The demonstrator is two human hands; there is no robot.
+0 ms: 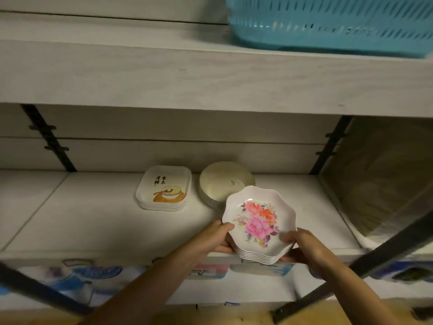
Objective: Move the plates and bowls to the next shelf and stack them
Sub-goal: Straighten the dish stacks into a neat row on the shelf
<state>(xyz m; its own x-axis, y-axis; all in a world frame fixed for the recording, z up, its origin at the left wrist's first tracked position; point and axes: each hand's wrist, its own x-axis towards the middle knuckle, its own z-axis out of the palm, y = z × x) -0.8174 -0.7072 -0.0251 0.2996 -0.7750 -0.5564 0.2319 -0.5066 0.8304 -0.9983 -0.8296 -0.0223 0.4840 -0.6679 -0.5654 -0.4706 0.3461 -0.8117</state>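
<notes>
Hands, left (214,238) and right (304,245), around floral plates (259,221); bowls (222,181) just behind

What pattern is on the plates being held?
Pink and orange flowers on white plates, head view.

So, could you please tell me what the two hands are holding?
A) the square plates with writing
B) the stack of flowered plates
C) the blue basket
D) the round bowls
B: the left hand and right hand grip the stack of flowered plates from either side.
</notes>
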